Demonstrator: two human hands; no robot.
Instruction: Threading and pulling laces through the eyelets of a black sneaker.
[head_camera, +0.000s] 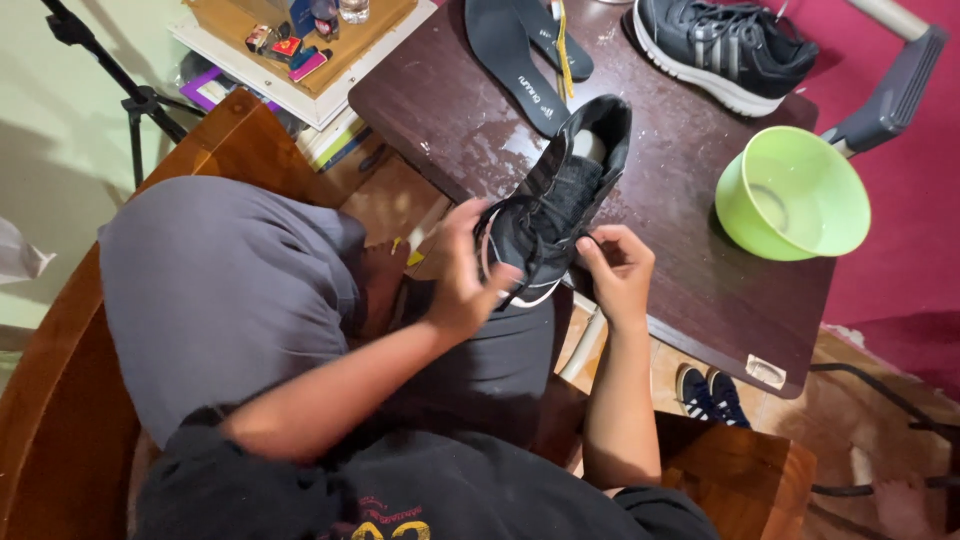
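**Inspector:** Nearest the camera: a black shirt (420, 500) and grey shorts (220, 280), the person seated in a wooden chair (60, 400). Landmark for this report is the shoe (555, 205).

**Clerk:** Where is the shoe?

**Inspector:** At the near edge of the dark table (700, 290), toe toward the person, heel resting on the tabletop. It is black with a white sole edge, and its inside looks bare.

**Clerk:** Hands?

**Inspector:** Left hand (462, 275) cups the shoe's toe from the left side, fingers wrapped on it. Right hand (615, 270) sits at the shoe's right, fingertips pinched narrow on a black lace (590, 243).

**Clerk:** Handling?

**Inspector:** In my judgement, light. The knit upper looks soft and would give under pressure; the sole is the stiffer part. Best held at toe or heel, around the sole. The lace is thin and limp, so only a fingertip pinch will do.

**Clerk:** Surroundings?

**Inspector:** Beyond the shoe's heel lie two black insoles (515, 55) with a yellow strip (563, 50) across them. Beyond and to the right stands a second shoe (720, 45). Right of the shoe sits a green bowl (792, 192), with little visible inside. The tabletop around the shoe's heel shows pale smears. Left of the shoe, well apart, is a low shelf (300, 60) with small items.
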